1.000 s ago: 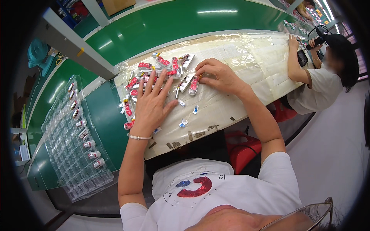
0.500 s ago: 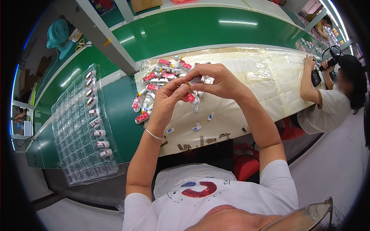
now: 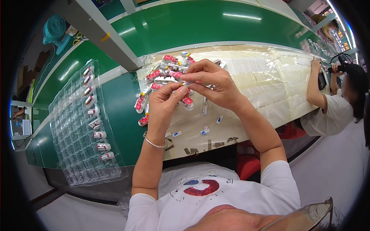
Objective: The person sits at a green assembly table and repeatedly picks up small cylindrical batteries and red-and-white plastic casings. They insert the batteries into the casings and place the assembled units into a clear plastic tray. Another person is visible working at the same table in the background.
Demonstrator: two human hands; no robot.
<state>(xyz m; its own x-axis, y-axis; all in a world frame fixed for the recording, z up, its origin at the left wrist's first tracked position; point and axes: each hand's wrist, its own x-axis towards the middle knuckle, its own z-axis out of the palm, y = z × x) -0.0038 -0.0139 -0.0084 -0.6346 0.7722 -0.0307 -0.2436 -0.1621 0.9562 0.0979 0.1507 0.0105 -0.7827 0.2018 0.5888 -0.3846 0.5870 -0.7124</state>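
Observation:
My left hand [image 3: 165,103] is closed, thumb and index finger pinched on a small red-and-white plastic piece [image 3: 187,101] whose rounded white end sticks out below the fingers. My right hand [image 3: 217,85] meets it at the fingertips, pinching a small part at the top of that piece; the fingers mostly hide this part. Behind and left of the hands lies a loose pile of similar red-and-white pieces [image 3: 155,74], some with yellow tabs. Several small white-and-blue slips [image 3: 205,131] are scattered on the tabletop nearer to me.
A clear plastic tray [image 3: 71,127] with many pockets lies at the left, red-and-white pieces along its right column. A grey post [image 3: 104,36] rises behind the pile. A green bench surface [image 3: 185,25] runs behind. At the right, a co-worker [image 3: 331,107] sits at the same table.
My hands and the held piece have shifted slightly left against the pile. The right fingers have changed their pinch at the top of the piece. The view has tilted a little.

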